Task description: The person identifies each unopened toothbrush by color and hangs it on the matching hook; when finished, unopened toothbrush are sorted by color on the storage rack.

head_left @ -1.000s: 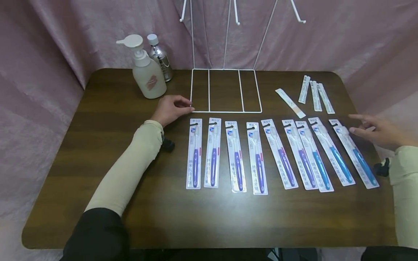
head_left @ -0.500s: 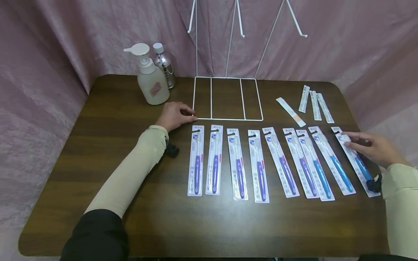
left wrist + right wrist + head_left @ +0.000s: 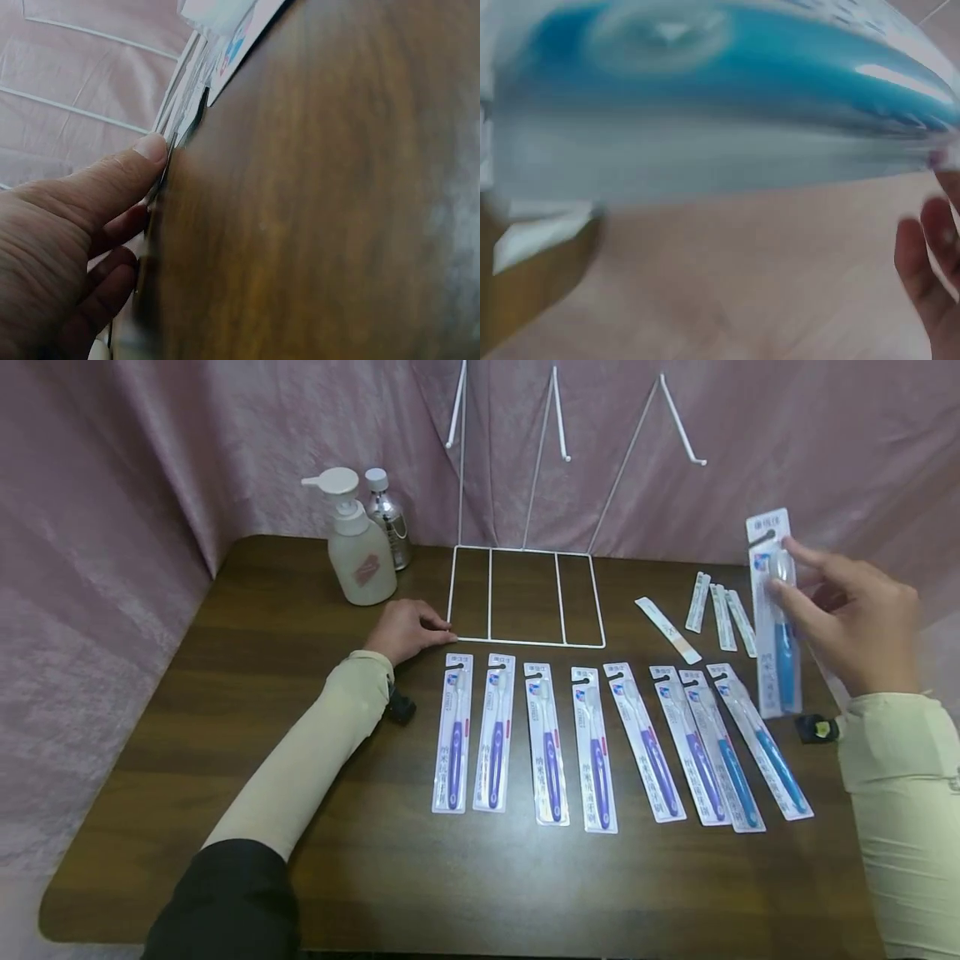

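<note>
Blue toothbrush pack (image 3: 776, 610): long narrow card with clear blister, blue handle inside; held upright in the air to the right of the wire rack, above the table's right end; blurred at close range in the right wrist view (image 3: 720, 97)

Right hand (image 3: 855, 610): raised, fingers and thumb pinching the pack near its top, forearm in a beige sleeve

Wire rack (image 3: 525, 597): thin white wire, flat rectangular base in three bays, three slanted prongs rising behind it

Left hand (image 3: 408, 628): resting on the table at the rack's front left corner, fingers curled, fingertips at the wire; the left wrist view shows the thumb (image 3: 112, 180) laid against the wire

Toothbrush packs, row of eight (image 3: 600, 743): flat on the table in front of the rack, six purple-handled, two blue-handled at the right

Slim white sachets (image 3: 720, 606): four, right of the rack

Pump bottle (image 3: 360, 552): cream plastic, left of the rack; silver bottle (image 3: 388, 518) just behind it

Table (image 3: 300, 793): dark wood grain, rounded corners
</note>
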Demonstrator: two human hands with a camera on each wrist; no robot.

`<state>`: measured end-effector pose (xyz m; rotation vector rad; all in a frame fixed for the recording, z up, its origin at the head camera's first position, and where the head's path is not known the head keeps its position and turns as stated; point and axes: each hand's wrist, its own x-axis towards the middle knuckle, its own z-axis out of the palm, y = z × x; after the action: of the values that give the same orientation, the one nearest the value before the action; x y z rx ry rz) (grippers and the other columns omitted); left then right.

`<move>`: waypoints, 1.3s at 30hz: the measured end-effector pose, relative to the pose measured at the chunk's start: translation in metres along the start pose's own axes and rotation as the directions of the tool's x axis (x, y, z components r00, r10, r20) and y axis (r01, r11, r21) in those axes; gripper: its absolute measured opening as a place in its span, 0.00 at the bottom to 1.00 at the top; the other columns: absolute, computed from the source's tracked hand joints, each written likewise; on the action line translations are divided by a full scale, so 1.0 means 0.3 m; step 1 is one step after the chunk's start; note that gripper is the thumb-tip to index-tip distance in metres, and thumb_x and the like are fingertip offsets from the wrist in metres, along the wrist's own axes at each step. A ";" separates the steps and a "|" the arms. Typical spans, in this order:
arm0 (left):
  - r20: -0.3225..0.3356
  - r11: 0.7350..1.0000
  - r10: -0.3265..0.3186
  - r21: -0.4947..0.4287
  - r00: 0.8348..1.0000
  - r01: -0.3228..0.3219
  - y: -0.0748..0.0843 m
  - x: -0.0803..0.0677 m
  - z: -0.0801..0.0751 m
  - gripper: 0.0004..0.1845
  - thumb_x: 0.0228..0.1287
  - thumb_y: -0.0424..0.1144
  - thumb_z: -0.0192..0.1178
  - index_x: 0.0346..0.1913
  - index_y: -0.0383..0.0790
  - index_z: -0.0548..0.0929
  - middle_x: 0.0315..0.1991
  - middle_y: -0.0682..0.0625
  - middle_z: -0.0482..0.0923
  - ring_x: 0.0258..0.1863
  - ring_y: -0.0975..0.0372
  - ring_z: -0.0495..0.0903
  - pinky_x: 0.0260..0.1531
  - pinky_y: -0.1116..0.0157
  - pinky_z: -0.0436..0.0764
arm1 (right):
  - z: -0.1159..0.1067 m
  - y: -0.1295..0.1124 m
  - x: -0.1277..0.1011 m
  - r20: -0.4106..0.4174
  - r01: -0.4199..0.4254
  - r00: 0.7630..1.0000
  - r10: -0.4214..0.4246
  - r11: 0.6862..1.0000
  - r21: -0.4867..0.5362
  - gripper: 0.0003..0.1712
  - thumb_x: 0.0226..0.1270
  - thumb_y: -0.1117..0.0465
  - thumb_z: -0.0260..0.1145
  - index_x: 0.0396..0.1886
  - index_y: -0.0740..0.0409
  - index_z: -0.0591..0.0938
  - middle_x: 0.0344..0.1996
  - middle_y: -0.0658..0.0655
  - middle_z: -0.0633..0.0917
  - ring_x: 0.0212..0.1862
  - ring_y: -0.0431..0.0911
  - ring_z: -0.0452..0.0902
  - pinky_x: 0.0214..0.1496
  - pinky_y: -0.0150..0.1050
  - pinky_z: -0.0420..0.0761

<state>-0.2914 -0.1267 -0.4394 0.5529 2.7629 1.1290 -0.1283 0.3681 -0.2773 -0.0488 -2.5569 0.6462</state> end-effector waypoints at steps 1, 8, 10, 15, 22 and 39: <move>0.000 1.000 0.003 -0.002 1.000 -0.003 -0.004 0.005 0.004 0.13 0.58 0.46 0.81 0.39 0.41 0.95 0.43 0.49 0.88 0.47 0.56 0.83 0.55 0.57 0.79 | 0.013 -0.053 0.019 -0.051 0.035 0.998 -0.033 0.999 0.040 0.29 0.71 0.58 0.75 0.69 0.37 0.81 0.48 0.71 0.88 0.27 0.19 0.69 0.35 0.11 0.67; 0.010 1.000 -0.003 0.003 1.000 0.003 -0.001 0.022 0.036 0.12 0.59 0.47 0.81 0.38 0.43 0.95 0.42 0.50 0.85 0.45 0.57 0.81 0.53 0.58 0.79 | 0.113 -0.266 0.106 -0.221 0.084 0.974 -0.043 0.980 0.181 0.26 0.71 0.53 0.75 0.64 0.25 0.81 0.49 0.58 0.91 0.25 0.24 0.74 0.37 0.16 0.74; 0.009 1.000 0.000 0.009 1.000 0.000 0.002 0.023 0.040 0.12 0.59 0.47 0.81 0.38 0.42 0.95 0.42 0.50 0.85 0.46 0.57 0.81 0.54 0.58 0.79 | 0.139 -0.282 0.119 -0.235 0.066 0.972 -0.019 0.979 0.195 0.26 0.70 0.53 0.75 0.64 0.25 0.82 0.49 0.58 0.91 0.24 0.25 0.74 0.37 0.17 0.75; -0.005 1.000 0.000 0.028 1.000 0.000 0.006 0.024 0.033 0.12 0.60 0.47 0.80 0.37 0.42 0.95 0.42 0.50 0.85 0.46 0.57 0.81 0.54 0.58 0.78 | 0.207 -0.292 0.149 -0.251 0.036 0.968 0.016 0.979 0.203 0.25 0.71 0.51 0.75 0.65 0.27 0.82 0.50 0.57 0.91 0.25 0.26 0.71 0.36 0.20 0.74; -0.024 0.999 -0.022 0.038 0.999 0.022 0.012 0.013 0.017 0.11 0.60 0.46 0.80 0.37 0.42 0.95 0.42 0.50 0.85 0.46 0.57 0.81 0.53 0.58 0.78 | 0.348 -0.296 0.240 -0.254 0.029 0.966 0.040 0.965 0.262 0.23 0.72 0.48 0.73 0.65 0.40 0.84 0.47 0.56 0.92 0.26 0.28 0.73 0.35 0.24 0.74; 0.046 0.994 0.076 0.076 0.996 -0.079 0.129 0.023 0.161 0.09 0.61 0.46 0.79 0.38 0.44 0.96 0.41 0.53 0.86 0.45 0.59 0.82 0.52 0.62 0.79 | 0.414 -0.101 0.530 -0.243 -0.240 0.915 0.323 0.918 0.315 0.21 0.70 0.47 0.74 0.58 0.23 0.80 0.48 0.49 0.92 0.43 0.29 0.84 0.45 0.26 0.78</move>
<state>-0.2753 -0.0669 -0.4470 0.6907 2.7802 1.0150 -0.3242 0.3111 -0.2853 -0.3985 -2.1695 1.0253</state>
